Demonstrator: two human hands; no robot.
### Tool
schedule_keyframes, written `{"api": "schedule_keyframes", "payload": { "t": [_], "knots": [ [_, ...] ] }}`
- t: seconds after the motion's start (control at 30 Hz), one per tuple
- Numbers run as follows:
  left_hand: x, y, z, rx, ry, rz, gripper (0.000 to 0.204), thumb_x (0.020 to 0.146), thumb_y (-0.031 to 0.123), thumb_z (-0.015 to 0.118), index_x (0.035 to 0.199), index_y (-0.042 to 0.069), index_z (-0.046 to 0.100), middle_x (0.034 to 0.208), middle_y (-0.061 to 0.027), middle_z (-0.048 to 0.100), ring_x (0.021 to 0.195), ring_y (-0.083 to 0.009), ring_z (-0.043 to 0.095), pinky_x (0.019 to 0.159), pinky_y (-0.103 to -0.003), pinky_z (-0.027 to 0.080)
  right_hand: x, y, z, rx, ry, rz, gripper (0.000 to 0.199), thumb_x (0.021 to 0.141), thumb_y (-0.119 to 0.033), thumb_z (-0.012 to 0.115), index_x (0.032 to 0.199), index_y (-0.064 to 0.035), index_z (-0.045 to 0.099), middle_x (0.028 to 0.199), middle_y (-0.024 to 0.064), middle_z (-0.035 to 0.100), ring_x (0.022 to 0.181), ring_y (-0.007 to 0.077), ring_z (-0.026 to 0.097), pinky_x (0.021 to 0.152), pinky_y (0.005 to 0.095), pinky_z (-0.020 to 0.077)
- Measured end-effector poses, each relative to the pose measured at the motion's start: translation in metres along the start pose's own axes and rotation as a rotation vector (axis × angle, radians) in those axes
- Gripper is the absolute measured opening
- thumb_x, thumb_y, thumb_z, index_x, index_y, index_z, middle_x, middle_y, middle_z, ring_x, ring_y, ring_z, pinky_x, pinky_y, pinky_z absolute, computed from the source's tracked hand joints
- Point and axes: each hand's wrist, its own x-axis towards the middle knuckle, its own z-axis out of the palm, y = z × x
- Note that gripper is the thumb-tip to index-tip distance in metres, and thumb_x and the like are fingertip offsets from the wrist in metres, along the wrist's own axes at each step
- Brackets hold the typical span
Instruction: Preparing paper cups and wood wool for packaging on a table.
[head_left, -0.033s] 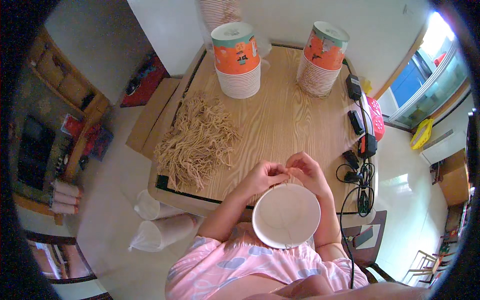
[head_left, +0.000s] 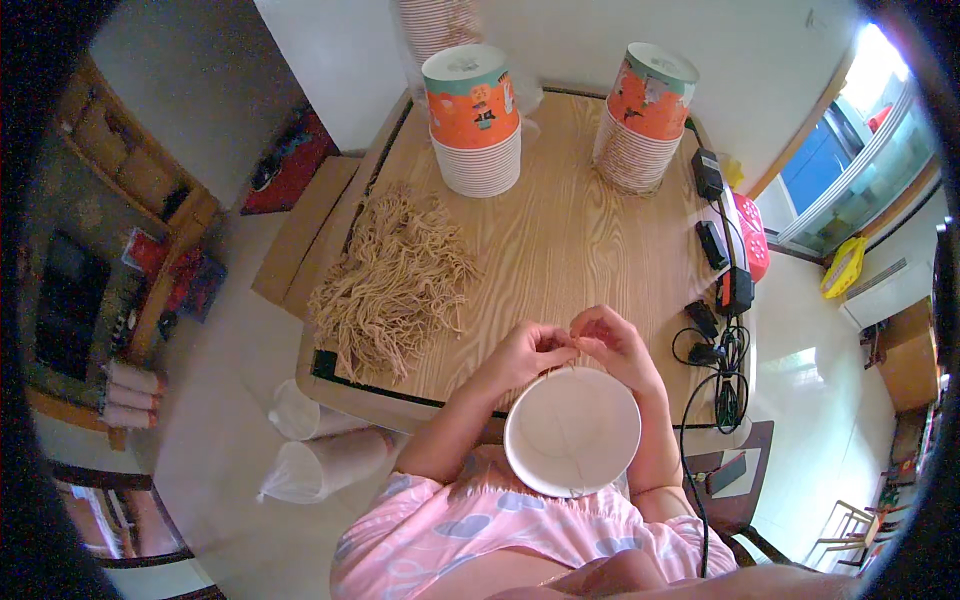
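Observation:
A white paper bucket (head_left: 572, 432) rests open side up at my lap, by the table's near edge. Across its inside runs a thin string, faint against the white. Just beyond the far rim, my left hand (head_left: 540, 350) and my right hand (head_left: 612, 345) meet with fingers pinched together. Tan strands show at their fingertips by the rim, so both seem closed on the string; its ends are hidden by the fingers. Left of my hands, a loose pile of tan paper strings (head_left: 400, 280) covers the table's left side.
Two upside-down stacks of orange and green paper buckets, a left stack (head_left: 475, 120) and a right stack (head_left: 645, 118), stand at the far side of the wooden table (head_left: 545, 240). Black adapters and coiled cables (head_left: 732, 375) line the right edge. Bagged bucket stacks (head_left: 325, 465) lie on the floor.

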Motion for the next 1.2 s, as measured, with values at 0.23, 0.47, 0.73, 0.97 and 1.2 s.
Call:
{"api": "schedule_keyframes", "payload": {
  "t": [0.23, 0.47, 0.73, 0.97, 1.2],
  "knots": [
    [-0.004, 0.007, 0.001, -0.081, 0.078, -0.009, 0.011, 0.084, 0.007, 0.062, 0.092, 0.000, 0.064, 0.081, -0.0010, 0.064, 0.072, -0.0058, 0.058, 0.065, -0.021, 0.048, -0.003, -0.001, -0.003, 0.047, -0.088, 0.067, 0.028, 0.083, -0.008, 0.065, 0.107, 0.0027, 0.057, 0.090, 0.0017, 0.058, 0.086, 0.0096, 0.055, 0.080, 0.0246, 0.0459],
    [-0.005, 0.010, 0.002, -0.064, 0.070, 0.022, 0.010, 0.084, 0.007, 0.062, 0.090, 0.000, 0.064, 0.079, -0.0008, 0.065, 0.070, -0.0056, 0.058, 0.063, -0.022, 0.048, -0.003, 0.003, -0.002, 0.101, -0.017, 0.101, 0.025, 0.085, -0.012, 0.063, 0.105, 0.0029, 0.061, 0.084, 0.0011, 0.060, 0.082, 0.0094, 0.055, 0.075, 0.0244, 0.0459],
    [-0.009, 0.022, 0.013, 0.294, 0.177, 0.058, 0.012, 0.081, 0.010, 0.067, 0.086, -0.001, 0.065, 0.071, -0.0009, 0.063, 0.065, -0.0047, 0.055, 0.057, -0.022, 0.045, -0.002, -0.012, 0.000, -0.246, -0.011, 0.151, 0.015, 0.084, -0.012, 0.063, 0.086, 0.0022, 0.065, 0.077, 0.0014, 0.061, 0.076, 0.0078, 0.054, 0.067, 0.0232, 0.0430],
    [-0.011, 0.028, 0.016, 0.388, 0.204, 0.105, 0.013, 0.081, 0.011, 0.066, 0.086, -0.002, 0.065, 0.069, -0.0033, 0.064, 0.063, -0.0064, 0.056, 0.057, -0.024, 0.046, -0.003, -0.029, 0.007, -0.403, 0.061, 0.136, 0.010, 0.079, -0.007, 0.063, 0.080, 0.0023, 0.065, 0.074, 0.0052, 0.063, 0.070, 0.0099, 0.056, 0.062, 0.0251, 0.0435],
    [-0.009, 0.023, 0.014, 0.393, 0.190, 0.110, 0.014, 0.080, 0.013, 0.067, 0.085, 0.000, 0.065, 0.070, -0.0025, 0.063, 0.065, -0.0067, 0.056, 0.058, -0.026, 0.047, -0.002, -0.030, 0.010, -0.489, 0.132, 0.006, 0.006, 0.077, -0.005, 0.064, 0.081, 0.0002, 0.065, 0.074, 0.0073, 0.062, 0.068, 0.0156, 0.058, 0.062, 0.0277, 0.0454]
  ]
}}
